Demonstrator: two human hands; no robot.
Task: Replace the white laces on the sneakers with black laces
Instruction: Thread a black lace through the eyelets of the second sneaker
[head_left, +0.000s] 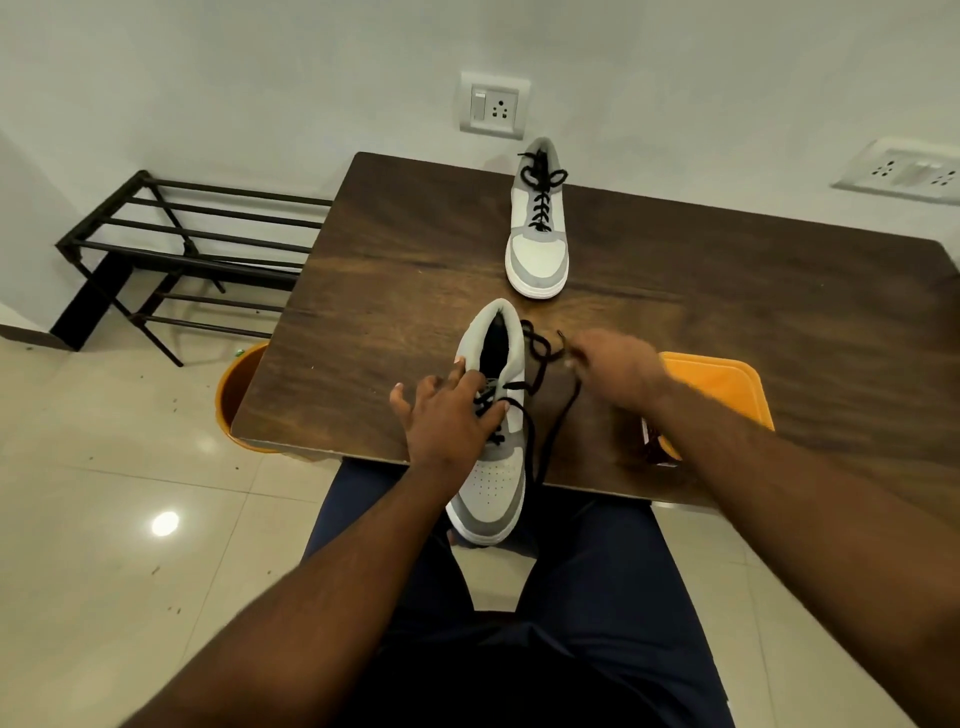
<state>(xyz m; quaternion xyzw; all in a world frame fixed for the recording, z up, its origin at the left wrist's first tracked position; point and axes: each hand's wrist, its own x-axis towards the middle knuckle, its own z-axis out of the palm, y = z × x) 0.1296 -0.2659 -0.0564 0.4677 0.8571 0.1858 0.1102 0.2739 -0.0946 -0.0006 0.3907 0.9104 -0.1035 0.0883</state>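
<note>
A grey and white sneaker (496, 478) lies at the near edge of the wooden table (415, 249), its toe hanging over the edge toward me. Black lace (537, 358) runs through its eyelets and trails loose to its right. My left hand (447, 415) rests on the sneaker's tongue and laces, its fingers spread and its thumb across the laces. My right hand (615, 369), blurred, pinches a loose end of the black lace to the right of the shoe. A second sneaker (537, 228) laced in black, tied with a bow, stands at the table's far side.
An orange tub (719, 384) sits under the table on the right, and an orange bucket (236, 395) shows at the left corner. A black metal shoe rack (182, 249) stands against the wall on the left. Wall sockets (493, 106) are behind the table.
</note>
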